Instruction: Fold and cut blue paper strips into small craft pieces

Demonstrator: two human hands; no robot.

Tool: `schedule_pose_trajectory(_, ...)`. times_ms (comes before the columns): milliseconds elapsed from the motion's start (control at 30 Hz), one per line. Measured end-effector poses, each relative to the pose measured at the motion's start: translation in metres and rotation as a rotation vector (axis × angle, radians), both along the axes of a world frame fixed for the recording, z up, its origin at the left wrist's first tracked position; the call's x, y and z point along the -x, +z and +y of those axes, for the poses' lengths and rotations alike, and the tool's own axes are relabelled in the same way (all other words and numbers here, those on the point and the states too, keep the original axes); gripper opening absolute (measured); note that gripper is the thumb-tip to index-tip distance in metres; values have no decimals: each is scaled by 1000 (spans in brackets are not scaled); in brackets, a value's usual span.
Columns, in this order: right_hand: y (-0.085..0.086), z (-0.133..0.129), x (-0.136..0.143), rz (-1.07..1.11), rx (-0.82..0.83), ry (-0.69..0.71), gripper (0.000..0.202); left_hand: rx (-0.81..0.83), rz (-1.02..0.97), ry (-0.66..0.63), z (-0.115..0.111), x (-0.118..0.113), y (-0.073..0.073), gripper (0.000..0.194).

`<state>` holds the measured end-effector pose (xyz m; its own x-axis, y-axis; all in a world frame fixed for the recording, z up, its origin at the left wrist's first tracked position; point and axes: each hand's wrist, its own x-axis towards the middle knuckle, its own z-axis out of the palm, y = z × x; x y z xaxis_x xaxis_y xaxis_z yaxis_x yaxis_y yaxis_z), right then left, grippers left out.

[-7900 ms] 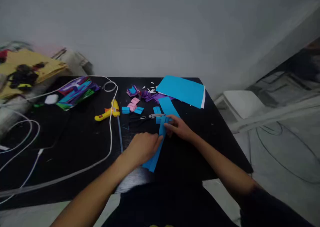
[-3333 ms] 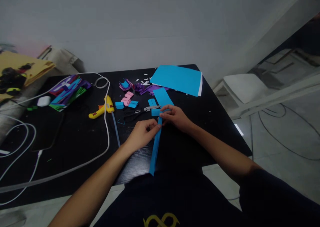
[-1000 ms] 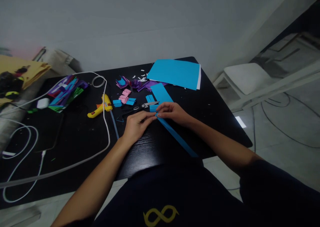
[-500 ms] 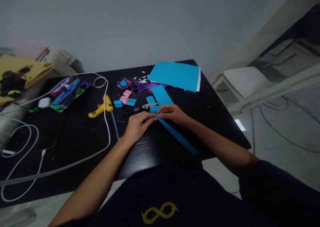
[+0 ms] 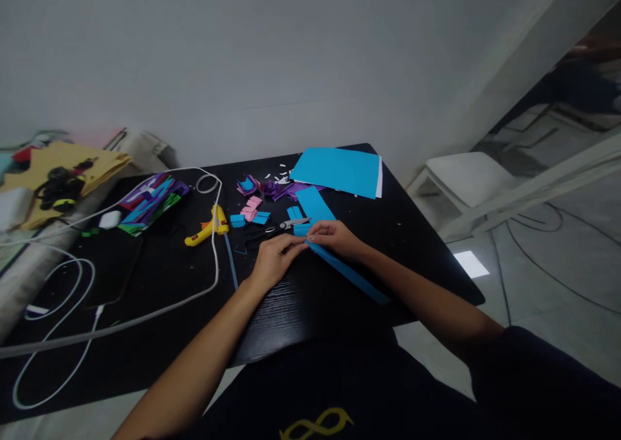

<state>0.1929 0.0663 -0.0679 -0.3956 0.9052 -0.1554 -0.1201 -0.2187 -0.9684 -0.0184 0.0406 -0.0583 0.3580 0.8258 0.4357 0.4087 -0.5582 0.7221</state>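
A long blue paper strip (image 5: 349, 274) runs from between my hands toward the table's near right edge. My left hand (image 5: 277, 257) pinches its far end with thumb and forefinger. Fingertips of my right hand (image 5: 334, 238) are closed on the same end, meeting the left ones. Just beyond my hands lie scissors (image 5: 294, 222), blades pointing right, their dark handles to the left. Under and behind the blades are further blue paper pieces (image 5: 315, 204). Small folded pink pieces (image 5: 251, 208) and folded blue pieces (image 5: 261, 218) sit left of the scissors.
A yellow glue gun (image 5: 207, 228) lies left of my hands, with a white cable (image 5: 217, 265) looping past it. Blue sheets (image 5: 337, 170) rest at the table's back. Colourful paper strips (image 5: 152, 204) lie at left. A white stool (image 5: 463, 178) stands right of the black table (image 5: 417, 259).
The whole view has shifted, so the table sits slightly lower and further right. Both hands stay together on the blue strip's end, with little movement between them.
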Motion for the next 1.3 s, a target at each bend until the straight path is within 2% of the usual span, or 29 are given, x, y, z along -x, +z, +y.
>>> schedule_pose_trajectory(400, -1, 2, 0, -5, -10, 9, 34, -91, -18, 17, 3, 0, -11, 21)
schedule_pose_trajectory(567, -1, 2, 0, -42, -55, 3, 33, -83, -33, 23, 2, -1, -11, 22)
schedule_pose_trajectory(1300, 4, -2, 0, -57, -19, -1, 32, -75, -15, 14, 0, 1, -5, 16)
